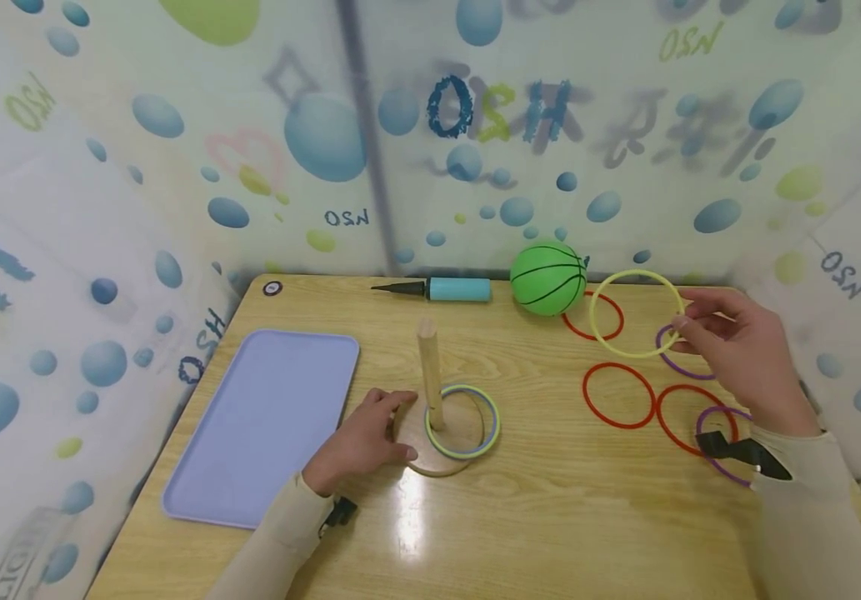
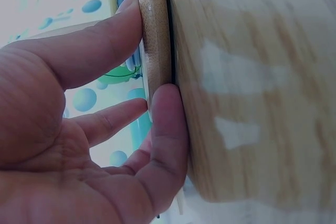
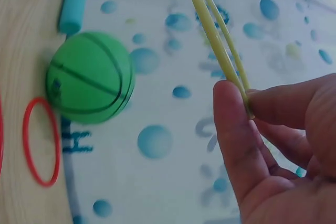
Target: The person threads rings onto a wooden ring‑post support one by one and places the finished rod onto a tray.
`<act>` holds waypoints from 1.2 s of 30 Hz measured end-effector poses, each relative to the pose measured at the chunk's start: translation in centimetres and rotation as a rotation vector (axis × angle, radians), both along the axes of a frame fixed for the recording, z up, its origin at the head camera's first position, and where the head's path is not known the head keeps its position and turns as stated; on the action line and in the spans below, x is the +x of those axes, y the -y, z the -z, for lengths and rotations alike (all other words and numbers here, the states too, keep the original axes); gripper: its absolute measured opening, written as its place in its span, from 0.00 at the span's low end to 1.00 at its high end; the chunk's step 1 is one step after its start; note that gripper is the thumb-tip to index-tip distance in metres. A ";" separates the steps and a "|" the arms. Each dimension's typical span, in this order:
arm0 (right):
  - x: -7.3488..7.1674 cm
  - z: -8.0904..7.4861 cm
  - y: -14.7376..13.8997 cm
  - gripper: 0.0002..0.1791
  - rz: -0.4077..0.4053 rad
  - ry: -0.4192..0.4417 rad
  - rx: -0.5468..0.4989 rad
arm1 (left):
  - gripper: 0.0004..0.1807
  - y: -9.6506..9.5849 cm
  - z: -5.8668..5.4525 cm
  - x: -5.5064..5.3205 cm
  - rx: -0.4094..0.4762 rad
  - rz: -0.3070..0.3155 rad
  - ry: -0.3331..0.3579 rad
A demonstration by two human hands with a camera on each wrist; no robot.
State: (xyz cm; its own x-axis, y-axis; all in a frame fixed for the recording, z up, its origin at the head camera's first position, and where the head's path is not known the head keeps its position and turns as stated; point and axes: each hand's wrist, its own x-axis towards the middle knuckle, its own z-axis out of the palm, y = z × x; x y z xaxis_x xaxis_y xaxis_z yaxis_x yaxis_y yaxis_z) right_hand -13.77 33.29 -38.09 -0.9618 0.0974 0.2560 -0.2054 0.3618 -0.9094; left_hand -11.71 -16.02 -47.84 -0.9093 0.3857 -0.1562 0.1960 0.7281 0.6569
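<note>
A wooden peg stand with a round base rises from the table, with a yellow-green ring and a blue ring lying round its post. My left hand grips the base's left edge; in the left wrist view the thumb and fingers sit at the base rim. Out to the right, my right hand pinches a yellow ring between thumb and fingers, raised above the table. In the right wrist view this yellow ring appears nearly edge-on.
Red rings and purple rings lie at the right, some overlapping. Along the back are a green ball and a blue hand pump. A lavender tray lies left of the stand. Patterned walls surround the table.
</note>
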 end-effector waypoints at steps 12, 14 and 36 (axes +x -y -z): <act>1.5 -2.2 5.4 0.21 -0.236 -0.072 -0.272 | 0.46 0.0 0.0 0.1 -0.008 -0.004 0.003; 1.7 -2.5 6.2 0.22 -0.259 -0.069 -0.285 | 0.46 -0.1 -0.1 0.1 -0.003 0.000 -0.001; 1.6 -5.6 15.3 0.20 -0.456 -0.126 -0.315 | 0.46 0.0 0.2 -0.1 0.008 -0.005 -0.002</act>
